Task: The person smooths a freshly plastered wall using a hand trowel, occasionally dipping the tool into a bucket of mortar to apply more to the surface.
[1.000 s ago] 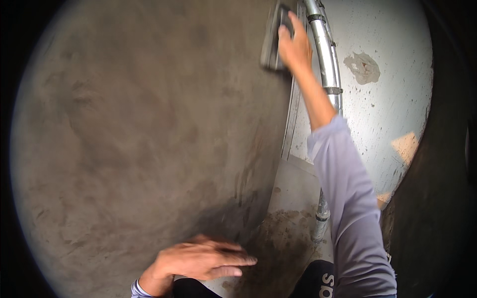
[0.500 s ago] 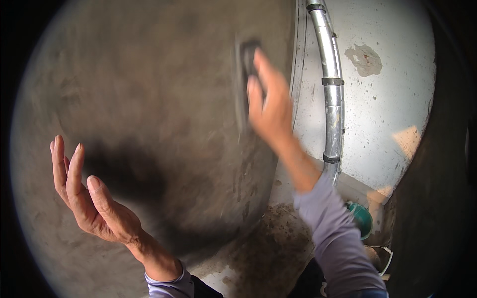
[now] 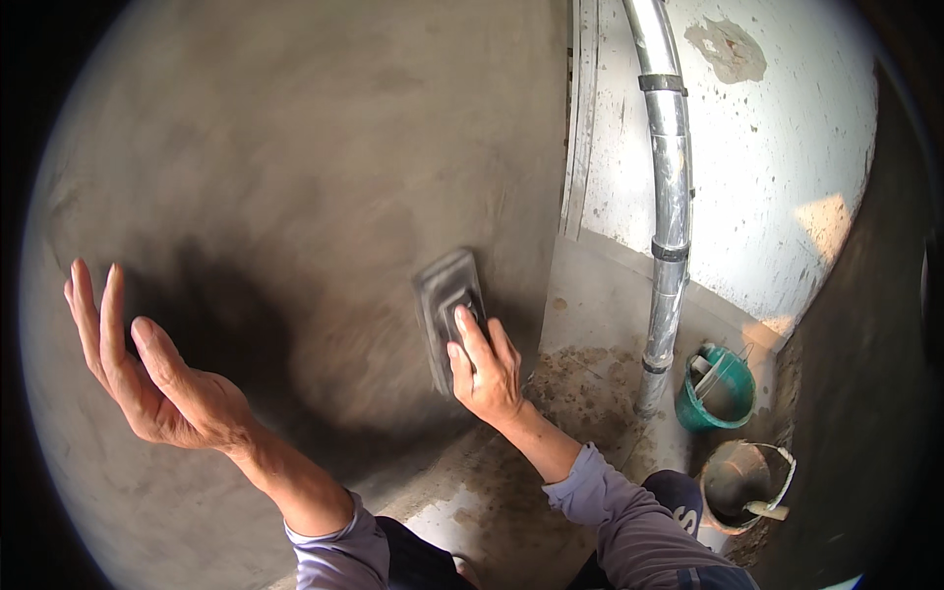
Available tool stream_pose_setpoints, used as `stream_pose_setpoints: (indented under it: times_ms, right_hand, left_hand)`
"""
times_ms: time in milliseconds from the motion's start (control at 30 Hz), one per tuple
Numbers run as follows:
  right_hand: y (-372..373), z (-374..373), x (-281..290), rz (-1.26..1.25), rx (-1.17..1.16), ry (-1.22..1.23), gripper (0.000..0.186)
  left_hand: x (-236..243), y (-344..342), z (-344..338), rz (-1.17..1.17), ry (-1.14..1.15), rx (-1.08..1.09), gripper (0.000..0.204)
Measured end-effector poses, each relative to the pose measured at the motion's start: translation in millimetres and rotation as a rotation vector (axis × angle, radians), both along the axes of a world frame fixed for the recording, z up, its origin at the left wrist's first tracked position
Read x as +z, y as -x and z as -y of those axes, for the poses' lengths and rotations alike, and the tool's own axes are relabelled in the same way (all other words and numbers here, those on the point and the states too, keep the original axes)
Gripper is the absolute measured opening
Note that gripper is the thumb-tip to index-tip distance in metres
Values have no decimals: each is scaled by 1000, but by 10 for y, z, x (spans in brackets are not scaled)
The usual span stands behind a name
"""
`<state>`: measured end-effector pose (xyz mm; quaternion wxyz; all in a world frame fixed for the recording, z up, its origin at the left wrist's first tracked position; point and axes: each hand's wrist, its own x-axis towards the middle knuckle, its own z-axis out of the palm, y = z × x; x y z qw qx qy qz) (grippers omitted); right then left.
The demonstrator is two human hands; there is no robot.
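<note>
Two hands work apart: our right hand [image 3: 484, 369] presses a grey rectangular plaster float [image 3: 450, 315] flat to the grey rendered wall [image 3: 295, 147], fingers clamping it; our left hand [image 3: 157, 374] hangs spread, empty, for balance

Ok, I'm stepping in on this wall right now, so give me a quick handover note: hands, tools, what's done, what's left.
Right hand: pressing the grey rectangular plastering float flat against the grey rendered wall, low down near its corner edge.
Left hand: open, empty, raised off the wall.
Green plastic bucket and a mortar-caked round bucket stand on the floor, right of the silver metal pipe.
Done: wall is coated throughout, with uneven darker patches.
Left: probably floating the lower part near the floor.
</note>
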<state>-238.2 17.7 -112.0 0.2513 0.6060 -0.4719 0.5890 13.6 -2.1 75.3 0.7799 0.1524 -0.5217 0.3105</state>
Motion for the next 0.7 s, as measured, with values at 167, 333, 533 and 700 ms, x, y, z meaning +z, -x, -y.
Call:
stream_pose_setpoints:
  times_ms: [167, 333, 533, 700]
  right_hand:
    - [288, 282, 1448, 10, 3, 128, 47]
    - [1013, 540, 3444, -57, -80, 334, 50]
    - [584, 415, 1294, 136, 83, 226, 47]
    - [83, 23, -543, 215, -32, 26, 52]
  left_hand:
    - [-19, -10, 48, -11, 71, -5, 29]
    - [7, -163, 159, 43, 147, -114, 27]
    - [10, -195, 148, 109, 165, -13, 28]
    - [51, 28, 62, -3, 84, 29, 31]
